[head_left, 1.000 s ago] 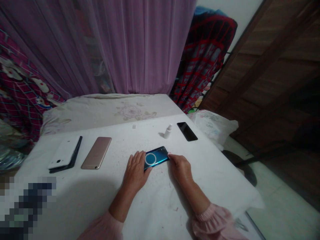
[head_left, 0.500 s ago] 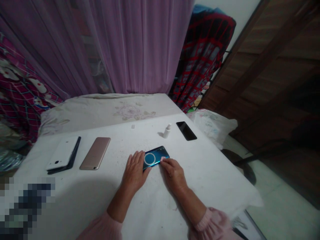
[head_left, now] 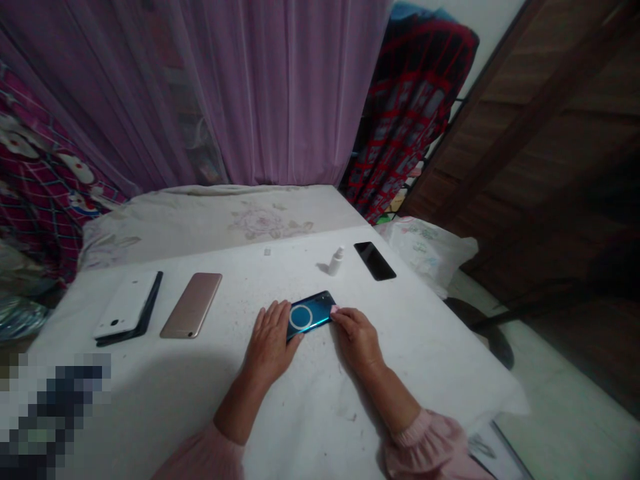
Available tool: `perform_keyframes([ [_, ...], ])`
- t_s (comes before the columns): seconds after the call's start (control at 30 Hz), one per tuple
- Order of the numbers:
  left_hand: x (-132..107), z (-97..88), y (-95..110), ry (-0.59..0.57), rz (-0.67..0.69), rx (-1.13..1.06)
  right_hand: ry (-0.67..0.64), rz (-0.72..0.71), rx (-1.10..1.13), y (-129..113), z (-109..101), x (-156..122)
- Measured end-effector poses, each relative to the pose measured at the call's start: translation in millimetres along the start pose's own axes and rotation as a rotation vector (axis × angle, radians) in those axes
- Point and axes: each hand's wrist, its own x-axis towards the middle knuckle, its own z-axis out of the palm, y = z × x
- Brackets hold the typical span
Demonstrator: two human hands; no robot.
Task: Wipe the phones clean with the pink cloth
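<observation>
A shiny blue phone point(head_left: 316, 316) with a pale ring on its back lies on the white cloth, tilted slightly up to the right. My left hand point(head_left: 270, 337) holds its left end down, fingers over the top edge and thumb along the near edge. Between the thumb and fingertips of my right hand point(head_left: 359, 339) is a small pink piece point(head_left: 335, 309), held at the phone's right end; its material is too small to make out. Beyond the phone stands a small white spray bottle point(head_left: 336, 261).
Left of my hands lie a rose-gold phone point(head_left: 193, 305) and a white phone point(head_left: 127, 303) on top of a dark one point(head_left: 149, 312). A black phone point(head_left: 375, 261) is near the right edge of the table. A tiny clear square point(head_left: 267, 252) lies farther back.
My right hand has slid right with the pink piece, from the phone's near edge to its right end. My left hand keeps its hold.
</observation>
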Motion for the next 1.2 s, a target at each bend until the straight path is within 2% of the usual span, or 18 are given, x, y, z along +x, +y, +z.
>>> perform_keyframes([
  [0.17,1,-2.3,1,-0.014,-0.004,-0.005,-0.117,-0.062,0.034,-17,8,10],
  [0.27,1,-4.0,2,-0.027,-0.007,-0.007,-0.157,-0.024,0.026,-26,19,27],
  [0.4,0,-4.0,2,-0.02,-0.005,-0.005,-0.197,0.056,0.003,-27,32,54],
  [0.53,0,-3.6,2,-0.011,-0.008,-0.005,-0.21,0.052,-0.07,-27,39,70],
  [0.67,1,-4.1,3,-0.005,-0.013,-0.003,-0.193,0.029,-0.103,-29,37,63],
  [0.93,0,-1.1,2,0.022,-0.003,0.007,-0.146,0.009,0.012,-26,9,16],
  [1.03,0,-0.9,3,0.016,-0.007,0.0,-0.157,0.051,0.036,-25,10,20],
  [1.2,0,-2.2,4,0.007,-0.02,-0.009,-0.179,0.05,-0.023,-28,31,51],
])
